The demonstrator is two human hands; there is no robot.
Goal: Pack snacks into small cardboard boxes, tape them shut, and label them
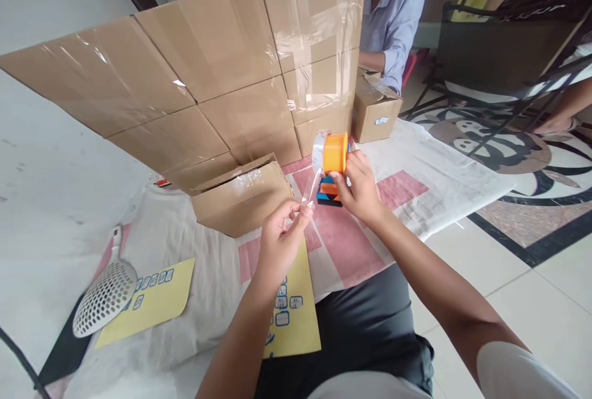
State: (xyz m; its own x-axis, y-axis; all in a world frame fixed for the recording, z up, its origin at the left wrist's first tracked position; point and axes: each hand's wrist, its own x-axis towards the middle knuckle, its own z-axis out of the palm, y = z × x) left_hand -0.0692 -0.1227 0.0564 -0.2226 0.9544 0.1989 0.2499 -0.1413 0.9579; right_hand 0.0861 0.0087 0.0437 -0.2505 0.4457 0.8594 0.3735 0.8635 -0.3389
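My right hand (363,189) is closed around an orange tape dispenser (335,153) carrying a roll of clear tape (319,151). A blue and orange part with a black edge (329,192) shows just below; I cannot tell whether it is joined to the dispenser. Thumb and forefinger of my left hand (283,232) pinch the loose end of the tape strip (315,185), which runs up to the roll. Left of the roll stands a cardboard box (243,198) with clear tape on its side. Partly under my left forearm lies a yellow sheet of stickers (303,331).
Stacked cartons (231,41) form a tall wall behind the table. To the left lie a white perforated skimmer (104,294) and another yellow sticker sheet (171,300). A small carton (377,116) sits at back right, near a person in a blue shirt (402,23).
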